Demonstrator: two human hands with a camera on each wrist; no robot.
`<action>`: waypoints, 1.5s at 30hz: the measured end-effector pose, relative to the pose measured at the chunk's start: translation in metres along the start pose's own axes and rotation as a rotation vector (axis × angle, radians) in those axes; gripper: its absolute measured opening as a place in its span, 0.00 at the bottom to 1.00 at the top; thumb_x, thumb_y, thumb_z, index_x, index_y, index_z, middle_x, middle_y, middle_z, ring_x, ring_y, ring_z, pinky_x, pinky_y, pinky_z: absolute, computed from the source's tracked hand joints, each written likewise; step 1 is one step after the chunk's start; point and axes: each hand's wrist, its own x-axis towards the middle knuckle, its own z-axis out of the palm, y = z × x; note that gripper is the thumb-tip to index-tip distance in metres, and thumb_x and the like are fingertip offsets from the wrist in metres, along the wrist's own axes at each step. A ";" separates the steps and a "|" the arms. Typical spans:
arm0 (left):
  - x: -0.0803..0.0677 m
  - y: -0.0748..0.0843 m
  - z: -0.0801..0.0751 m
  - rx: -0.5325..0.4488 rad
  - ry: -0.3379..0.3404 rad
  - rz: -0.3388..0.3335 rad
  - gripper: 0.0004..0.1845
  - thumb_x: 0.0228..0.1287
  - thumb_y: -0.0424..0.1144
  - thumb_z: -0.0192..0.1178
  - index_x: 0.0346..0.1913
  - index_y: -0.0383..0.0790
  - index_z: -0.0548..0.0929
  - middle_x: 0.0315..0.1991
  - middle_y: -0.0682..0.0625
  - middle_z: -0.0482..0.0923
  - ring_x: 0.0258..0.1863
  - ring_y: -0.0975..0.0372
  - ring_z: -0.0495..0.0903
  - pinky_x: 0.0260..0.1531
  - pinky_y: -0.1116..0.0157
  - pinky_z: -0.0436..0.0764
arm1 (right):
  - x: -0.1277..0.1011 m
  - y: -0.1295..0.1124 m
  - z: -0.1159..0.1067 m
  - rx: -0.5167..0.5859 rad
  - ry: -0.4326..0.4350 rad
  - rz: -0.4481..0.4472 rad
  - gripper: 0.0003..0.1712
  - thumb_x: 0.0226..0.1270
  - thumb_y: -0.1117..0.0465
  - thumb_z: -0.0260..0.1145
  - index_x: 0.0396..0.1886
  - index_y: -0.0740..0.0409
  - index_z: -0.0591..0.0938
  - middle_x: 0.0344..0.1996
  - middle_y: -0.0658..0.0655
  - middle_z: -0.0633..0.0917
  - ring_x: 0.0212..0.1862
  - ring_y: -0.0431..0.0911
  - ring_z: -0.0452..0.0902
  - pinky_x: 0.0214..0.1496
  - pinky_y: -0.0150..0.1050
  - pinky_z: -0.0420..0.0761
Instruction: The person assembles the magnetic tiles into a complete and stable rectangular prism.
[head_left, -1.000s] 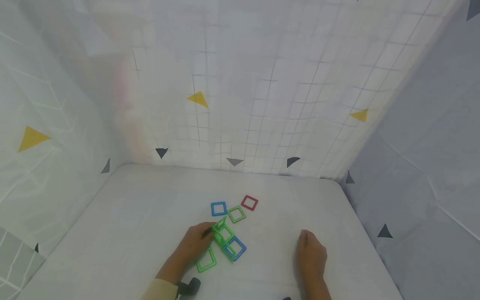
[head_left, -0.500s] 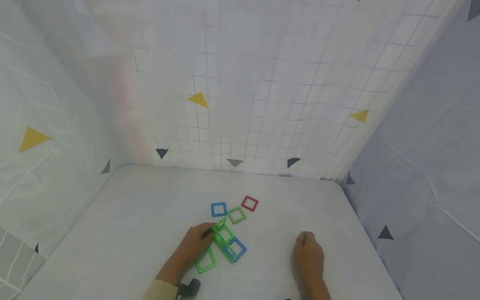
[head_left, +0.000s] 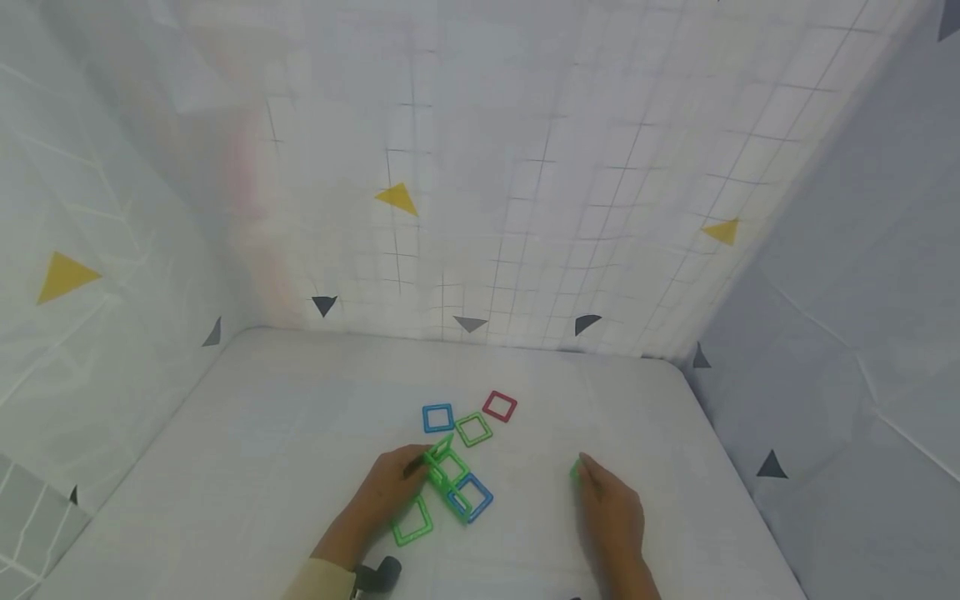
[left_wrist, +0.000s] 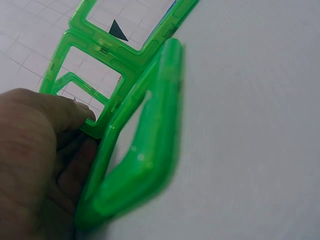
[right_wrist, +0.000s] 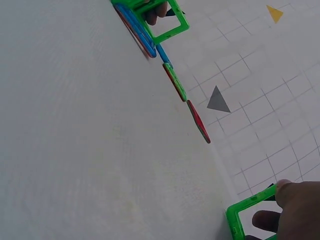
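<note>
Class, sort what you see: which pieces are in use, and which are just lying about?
In use:
left hand holding the green-and-blue tile structure
right hand pinching a green square tile

Lying about:
blue square tile
green square tile on the table
red square tile

Soft even light, blurred close-ups

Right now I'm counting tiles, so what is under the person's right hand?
The right hand pinches a green square tile, only a corner showing in the head view. Whether anything else lies beneath the palm is hidden.
</note>
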 end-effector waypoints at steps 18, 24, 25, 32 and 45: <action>0.001 -0.001 -0.001 -0.006 -0.006 0.014 0.19 0.73 0.47 0.56 0.64 0.56 0.78 0.60 0.60 0.80 0.61 0.62 0.77 0.67 0.50 0.73 | 0.003 -0.005 0.001 0.075 -0.199 0.073 0.23 0.81 0.52 0.47 0.64 0.62 0.72 0.62 0.66 0.79 0.67 0.61 0.72 0.66 0.60 0.74; 0.000 0.001 -0.001 -0.007 -0.003 0.002 0.18 0.73 0.47 0.57 0.63 0.58 0.78 0.60 0.62 0.79 0.59 0.64 0.77 0.67 0.50 0.73 | 0.002 -0.004 0.006 0.083 -0.169 0.148 0.24 0.80 0.47 0.48 0.58 0.61 0.76 0.55 0.66 0.83 0.60 0.61 0.78 0.59 0.59 0.80; -0.001 0.002 -0.001 -0.009 -0.004 -0.005 0.18 0.73 0.47 0.56 0.63 0.59 0.78 0.60 0.62 0.79 0.59 0.64 0.77 0.67 0.51 0.73 | 0.002 -0.004 0.006 0.083 -0.151 0.143 0.23 0.80 0.48 0.50 0.56 0.60 0.77 0.54 0.65 0.84 0.59 0.60 0.80 0.58 0.58 0.81; -0.001 0.002 -0.002 -0.012 0.000 0.003 0.18 0.73 0.47 0.57 0.63 0.59 0.79 0.57 0.63 0.80 0.52 0.67 0.78 0.65 0.52 0.75 | 0.002 0.000 0.009 0.092 -0.043 0.108 0.16 0.75 0.53 0.60 0.54 0.56 0.84 0.50 0.59 0.87 0.54 0.56 0.84 0.54 0.55 0.84; -0.001 0.001 -0.002 -0.030 -0.011 0.009 0.18 0.73 0.47 0.56 0.64 0.59 0.78 0.57 0.63 0.80 0.47 0.69 0.78 0.65 0.51 0.76 | 0.002 -0.005 0.002 0.123 -0.165 0.103 0.24 0.79 0.53 0.53 0.65 0.61 0.75 0.63 0.64 0.78 0.68 0.60 0.71 0.69 0.59 0.72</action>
